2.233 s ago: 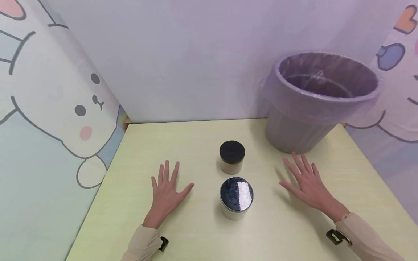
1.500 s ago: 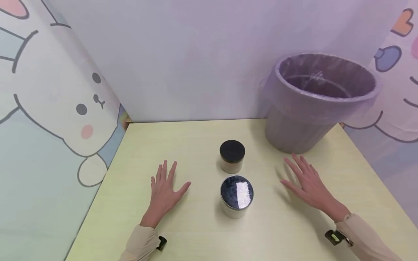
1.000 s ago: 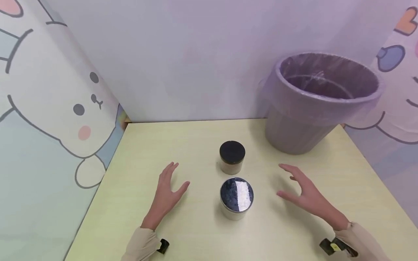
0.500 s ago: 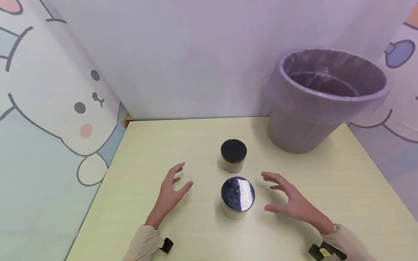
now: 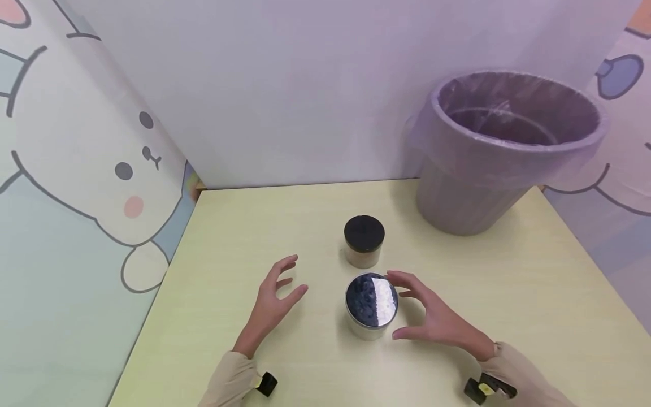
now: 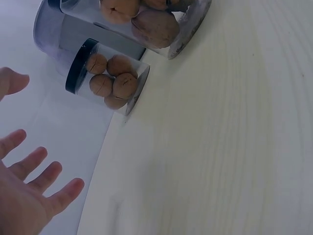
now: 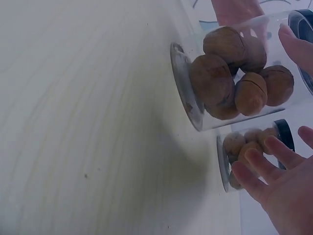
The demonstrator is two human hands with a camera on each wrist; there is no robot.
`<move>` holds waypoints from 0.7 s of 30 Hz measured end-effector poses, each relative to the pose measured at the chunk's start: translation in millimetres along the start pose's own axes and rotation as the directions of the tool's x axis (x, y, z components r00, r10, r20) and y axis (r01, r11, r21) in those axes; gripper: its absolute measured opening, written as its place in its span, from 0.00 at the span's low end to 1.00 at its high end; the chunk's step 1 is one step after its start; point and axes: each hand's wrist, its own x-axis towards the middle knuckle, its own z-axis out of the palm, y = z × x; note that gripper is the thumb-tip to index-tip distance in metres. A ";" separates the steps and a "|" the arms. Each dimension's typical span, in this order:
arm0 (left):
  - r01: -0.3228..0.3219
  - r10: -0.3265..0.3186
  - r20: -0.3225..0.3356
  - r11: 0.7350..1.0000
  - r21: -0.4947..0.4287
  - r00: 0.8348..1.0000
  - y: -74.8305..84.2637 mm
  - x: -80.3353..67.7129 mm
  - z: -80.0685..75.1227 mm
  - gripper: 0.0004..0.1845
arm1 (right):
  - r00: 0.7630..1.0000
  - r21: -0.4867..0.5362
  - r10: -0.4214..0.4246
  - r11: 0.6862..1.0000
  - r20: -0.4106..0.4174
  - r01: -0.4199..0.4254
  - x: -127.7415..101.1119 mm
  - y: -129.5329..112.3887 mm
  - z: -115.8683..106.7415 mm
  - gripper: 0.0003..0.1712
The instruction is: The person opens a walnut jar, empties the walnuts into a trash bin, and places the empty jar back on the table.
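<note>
Two clear jars of walnuts stand mid-table. The nearer, larger jar has a shiny lid; the smaller jar behind it has a black lid. My right hand is beside the large jar's right side, fingers spread and curved toward it. Its fingertip is at the lid's rim; I cannot tell whether it touches. My left hand hovers to the jar's left with fingers spread, holding nothing.
A grey bin lined with a purple bag stands at the back right of the pale yellow table. Walls with cartoon pictures close in the left, back and right sides. The table's left edge runs near my left arm.
Both hands lifted off the table, where they lay flat. The right hand moved left up to the large jar's side; the left hand rose and drifted slightly toward it. The jars stayed put.
</note>
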 end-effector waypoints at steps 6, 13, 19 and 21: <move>-0.026 0.027 0.038 0.999 -0.044 0.999 6.0 1.3 4.8 0.31 | 1.000 -0.003 -0.003 1.000 0.014 0.003 3.7 12.7 14.3 0.62; -0.031 0.035 0.072 0.998 -0.060 0.997 13.5 0.9 9.3 0.31 | 0.999 -0.035 0.048 0.998 0.017 -0.047 7.4 15.5 25.9 0.62; -0.055 0.063 0.115 0.996 -0.066 0.991 16.0 -0.3 11.3 0.31 | 1.000 -0.008 0.026 1.000 -0.010 -0.026 13.4 18.1 33.5 0.60; -0.072 0.080 0.125 0.995 -0.067 0.989 15.4 -0.5 12.0 0.31 | 1.000 -0.007 -0.012 1.000 -0.023 0.012 14.7 18.9 34.8 0.58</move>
